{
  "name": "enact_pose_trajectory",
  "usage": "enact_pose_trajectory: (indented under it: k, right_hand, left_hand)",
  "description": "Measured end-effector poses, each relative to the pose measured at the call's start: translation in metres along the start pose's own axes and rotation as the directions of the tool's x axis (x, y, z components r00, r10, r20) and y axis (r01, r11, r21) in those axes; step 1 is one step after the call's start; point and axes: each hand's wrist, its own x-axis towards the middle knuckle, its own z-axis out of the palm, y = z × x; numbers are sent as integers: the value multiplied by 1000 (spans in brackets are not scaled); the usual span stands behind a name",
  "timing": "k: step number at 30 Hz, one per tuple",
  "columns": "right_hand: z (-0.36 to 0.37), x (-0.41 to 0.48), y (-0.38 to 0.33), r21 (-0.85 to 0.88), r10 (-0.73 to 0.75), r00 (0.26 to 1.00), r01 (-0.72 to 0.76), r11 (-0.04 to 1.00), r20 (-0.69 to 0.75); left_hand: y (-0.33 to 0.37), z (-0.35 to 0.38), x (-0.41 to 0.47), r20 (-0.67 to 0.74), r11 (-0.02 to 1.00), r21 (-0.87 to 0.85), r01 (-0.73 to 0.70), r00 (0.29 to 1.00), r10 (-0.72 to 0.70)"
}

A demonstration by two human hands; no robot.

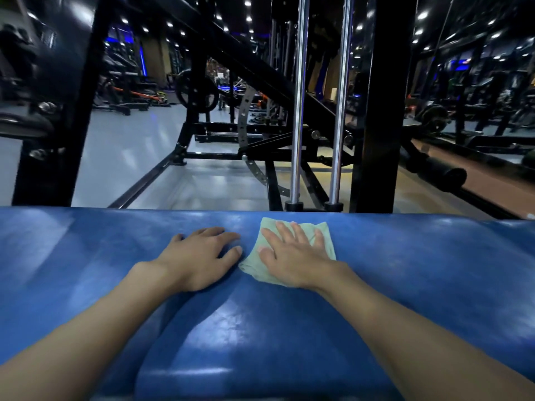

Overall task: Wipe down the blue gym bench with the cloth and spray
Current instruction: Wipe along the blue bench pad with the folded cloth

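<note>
On the bench, near its far edge, lies the cloth (pale green, folded), pinned flat under the right hand, fingers spread and straight. Just beside it the left hand rests loose and empty on the pad. Two chrome rods rise behind.
</note>
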Motion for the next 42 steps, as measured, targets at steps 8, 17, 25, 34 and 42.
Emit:
enact_pose_trajectory:
  k: [8, 17, 25, 34, 42]
  right_hand:
    - [-29, -20, 75, 193, 127, 962, -81, 978, -242]
    - [-12, -36, 103, 99, 194, 963, -178, 979, -187]
    - [-3, -11, 38, 110, -1, 988, 19, 994, -157]
    - [-18, -3, -14, -12, 19, 988, -22, 1000, -153]
    - [0, 11, -92, -5, 29, 995, -30, 1000, -92]
  left_hand:
    - [85, 6, 33, -201, 984, -87, -153, 970, 133]
    - [112, 48, 55, 3, 998, 25, -64, 998, 64]
    - [32, 38, 43, -25, 995, 96, -9, 1000, 12]
    - [-40, 23, 26, -6, 996, 75, 41, 999, -41]
    - [-111, 5, -4, -2, 993, 65, 94, 996, -94]
